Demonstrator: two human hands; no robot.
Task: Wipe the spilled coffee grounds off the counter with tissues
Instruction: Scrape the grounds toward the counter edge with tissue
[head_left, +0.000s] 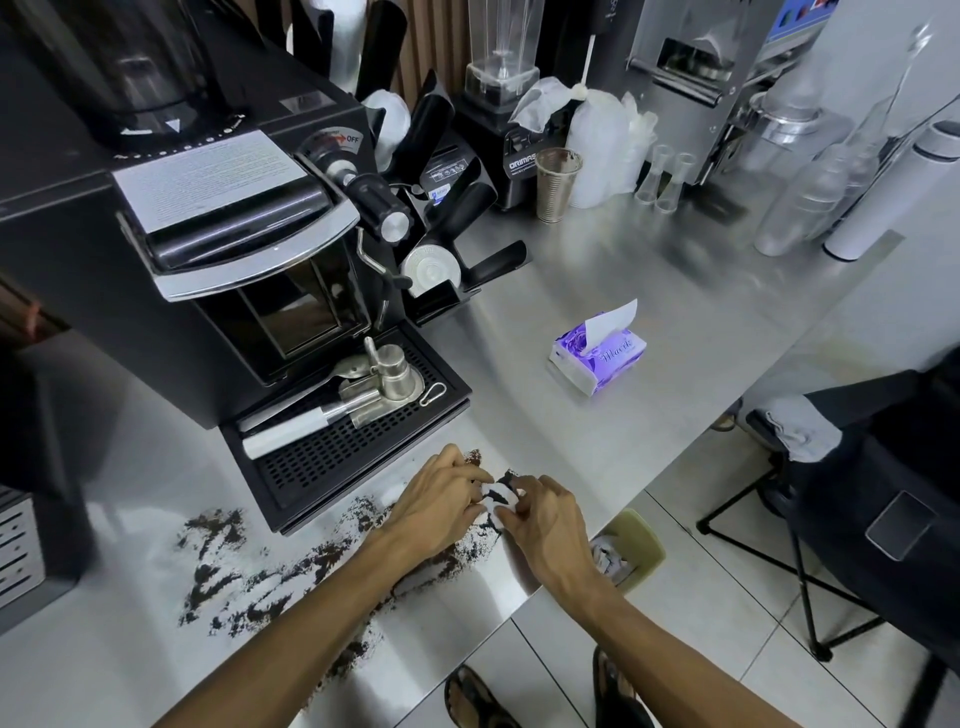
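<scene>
Dark coffee grounds (260, 577) lie scattered over the steel counter (649, 322) in front of the grinder's drip tray. A crumpled white tissue (500, 496), stained with grounds, sits between my two hands near the counter's front edge. My left hand (439, 501) pinches it from the left, and my right hand (545, 519) pinches it from the right. A purple tissue pack (597, 358) with one sheet sticking up stands further back on the counter.
A black coffee grinder (208, 234) with a drip tray (353, 447) holding a portafilter stands at the left. Blender, cups and bottles line the back. A small bin (631, 551) with used tissues sits on the floor below the counter edge. A black chair stands at the right.
</scene>
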